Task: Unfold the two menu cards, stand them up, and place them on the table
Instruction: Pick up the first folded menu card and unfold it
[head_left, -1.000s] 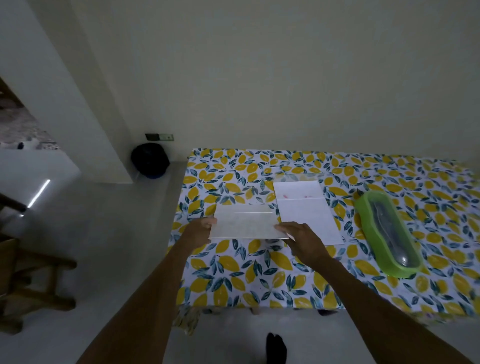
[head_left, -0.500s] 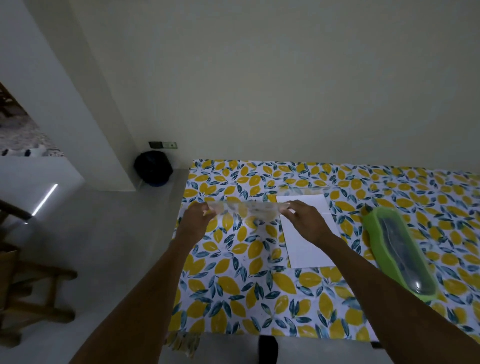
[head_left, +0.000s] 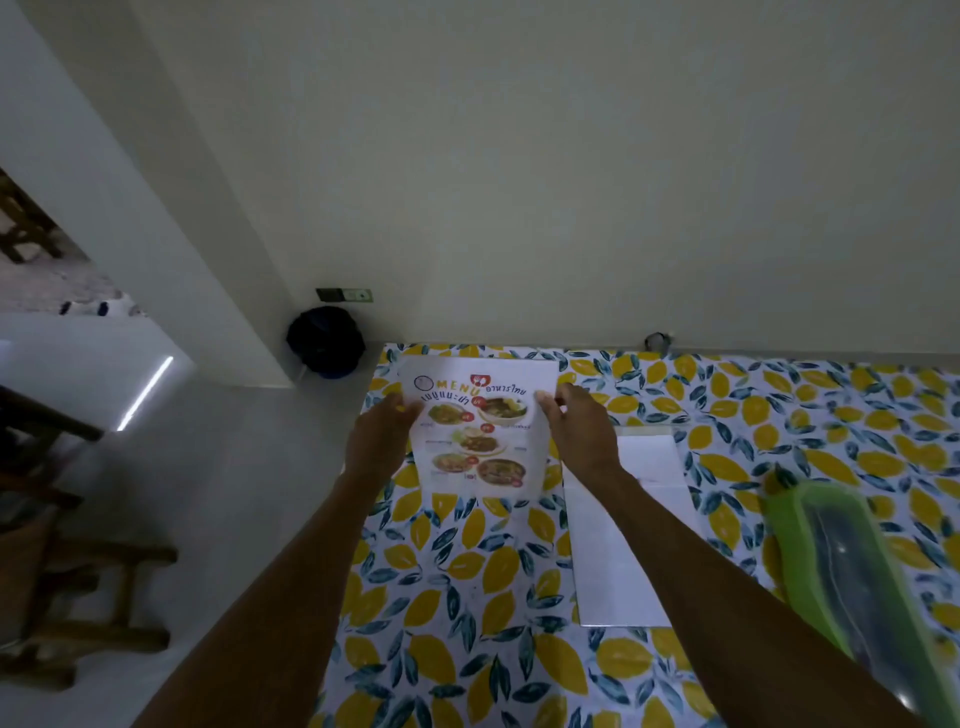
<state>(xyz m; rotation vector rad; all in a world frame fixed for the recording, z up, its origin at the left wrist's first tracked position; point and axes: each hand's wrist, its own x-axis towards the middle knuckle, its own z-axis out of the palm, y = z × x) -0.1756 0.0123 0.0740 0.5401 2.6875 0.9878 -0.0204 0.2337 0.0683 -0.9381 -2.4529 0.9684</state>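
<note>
Lemon-print tablecloth (head_left: 467, 597) by pale wall (head_left: 519, 182)

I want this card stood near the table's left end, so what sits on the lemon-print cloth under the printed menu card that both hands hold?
Nothing visible does. The printed menu card, pinched between left hand and right hand, hangs above bare lemon-print tablecloth. The second white card and green lidded container lie further right.

A single head-worn wide-angle camera looks forward and steeply down, close above the near edge of the table covered in lemon-patterned cloth (head_left: 467, 597). Both forearms enter from below; the cream wall lies beyond the table.
</note>
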